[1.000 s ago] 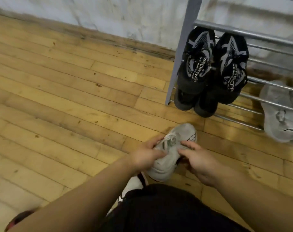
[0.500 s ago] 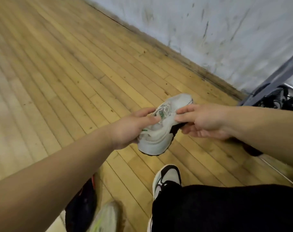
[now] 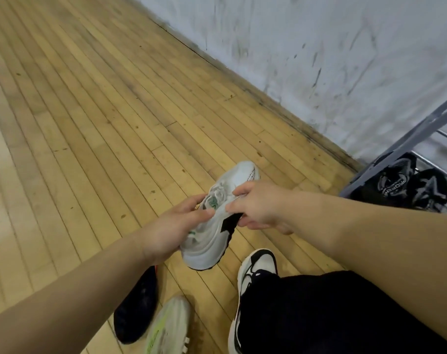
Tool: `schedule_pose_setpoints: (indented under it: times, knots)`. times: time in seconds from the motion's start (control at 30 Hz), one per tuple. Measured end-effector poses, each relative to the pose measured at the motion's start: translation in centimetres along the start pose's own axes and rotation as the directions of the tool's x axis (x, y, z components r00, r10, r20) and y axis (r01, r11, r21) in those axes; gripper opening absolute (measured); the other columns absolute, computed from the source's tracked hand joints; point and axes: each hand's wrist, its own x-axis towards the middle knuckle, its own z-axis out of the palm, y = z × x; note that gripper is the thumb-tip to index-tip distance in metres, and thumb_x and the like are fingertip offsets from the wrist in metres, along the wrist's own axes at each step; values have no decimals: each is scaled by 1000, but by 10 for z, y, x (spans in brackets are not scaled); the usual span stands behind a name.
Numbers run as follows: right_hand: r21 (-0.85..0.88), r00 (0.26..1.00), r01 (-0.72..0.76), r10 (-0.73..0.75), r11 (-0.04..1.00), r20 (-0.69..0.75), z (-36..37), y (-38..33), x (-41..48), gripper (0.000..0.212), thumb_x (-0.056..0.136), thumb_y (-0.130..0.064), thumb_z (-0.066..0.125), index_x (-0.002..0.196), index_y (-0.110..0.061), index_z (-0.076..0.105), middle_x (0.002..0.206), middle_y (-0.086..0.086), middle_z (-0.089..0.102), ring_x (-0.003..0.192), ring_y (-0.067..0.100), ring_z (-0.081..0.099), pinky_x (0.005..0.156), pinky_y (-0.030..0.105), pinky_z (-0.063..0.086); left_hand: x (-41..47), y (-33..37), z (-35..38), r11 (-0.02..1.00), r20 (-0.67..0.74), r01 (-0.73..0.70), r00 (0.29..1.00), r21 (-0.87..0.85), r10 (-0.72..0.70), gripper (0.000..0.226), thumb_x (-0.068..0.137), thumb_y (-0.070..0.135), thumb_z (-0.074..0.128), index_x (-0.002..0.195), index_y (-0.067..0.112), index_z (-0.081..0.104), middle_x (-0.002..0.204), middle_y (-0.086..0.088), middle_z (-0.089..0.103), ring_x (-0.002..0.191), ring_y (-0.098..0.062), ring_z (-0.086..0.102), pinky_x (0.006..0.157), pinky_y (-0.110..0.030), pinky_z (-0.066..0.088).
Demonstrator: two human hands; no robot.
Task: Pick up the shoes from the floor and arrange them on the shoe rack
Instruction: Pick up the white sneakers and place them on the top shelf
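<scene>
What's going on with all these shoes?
A person is tidying shoes. Both hands hold a white sneaker up off the wooden floor: the left hand grips its side and the right hand pinches it near the laces. A dark shoe and a pale shoe with yellow-green marks lie on the floor, waiting. Two black shoes already sit on the shoe rack at the right.

Dim, warm indoor light; soft motion blur throughout, wide-angle bending at edges, faint shadows.
</scene>
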Motion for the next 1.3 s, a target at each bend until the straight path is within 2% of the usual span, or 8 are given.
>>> schedule_pose_setpoints:
  times: [0.23, 0.43, 0.53, 0.73, 0.87, 1.0, 1.17, 1.3]
  knots:
    - [-59, 958, 85, -98, 995, -269, -88, 5, -85, 51, 90, -33, 77, 138, -28, 58, 109, -5, 67, 79, 14, 71, 70, 29, 58, -3, 77, 84, 964, 173, -244, 959, 105, 224, 47, 89, 27, 75, 134, 34, 60, 118, 3, 78, 109, -19, 74, 87, -31, 56]
    - [412, 816, 267, 23, 871, -578, -205, 119, -232, 35, 93, -13, 72, 125, -27, 67, 79, -3, 74, 64, 12, 62, 64, 25, 48, -5, 161, 270, 816, 525, -533, 772, 225, 359, 41, 93, 34, 72, 128, 51, 58, 118, 21, 73, 109, -2, 70, 98, -31, 53]
    - [538, 725, 352, 140, 766, -674, -225, 207, -316, 36, 96, -6, 66, 126, -25, 66, 81, 0, 74, 67, 15, 62, 69, 27, 49, -26, 158, 384, 719, 675, -636, 663, 281, 323, 39, 93, 32, 72, 122, 51, 54, 116, 20, 71, 105, -3, 69, 96, -29, 53]
    - [698, 572, 479, 415, 532, -708, -198, 366, -429, 41, 98, -4, 60, 133, -24, 62, 78, 1, 71, 68, 15, 61, 70, 28, 48, -96, 118, 557, 518, 889, -770, 457, 372, 40, 79, 92, 41, 72, 158, 36, 29, 130, 12, 54, 104, -11, 62, 86, -25, 53]
    - [694, 500, 590, 489, 413, -715, -181, 442, -456, 43, 100, -6, 59, 138, -24, 58, 84, 4, 69, 70, 15, 62, 72, 29, 49, -114, 78, 624, 445, 919, -805, 368, 392, -142, 112, 75, 43, 89, 161, 40, 17, 136, 14, 52, 122, -15, 57, 105, -35, 50]
    - [699, 506, 619, 499, 358, -703, -168, 511, -449, 52, 98, -3, 62, 142, -30, 54, 100, 10, 72, 87, 22, 64, 87, 36, 52, -104, 15, 661, 447, 882, -760, 393, 471, -260, 135, 65, 32, 97, 162, 47, 4, 161, 5, 38, 144, -18, 41, 116, -37, 41]
    - [793, 621, 558, 510, 245, -595, -152, 590, -414, 49, 97, -2, 62, 139, -28, 57, 112, 14, 70, 88, 23, 66, 73, 32, 55, -71, -41, 682, 566, 788, -556, 506, 609, -351, 130, 63, 24, 95, 163, 43, 15, 159, 6, 36, 137, -20, 42, 106, -33, 39]
    - [865, 464, 317, 732, 389, -499, -149, 663, -383, 37, 94, -12, 69, 129, -23, 64, 120, 12, 70, 98, 25, 70, 74, 34, 56, -50, -78, 691, 570, 731, -490, 594, 660, -336, 124, 66, 28, 94, 163, 42, 19, 146, 9, 49, 118, -14, 50, 88, -24, 45]
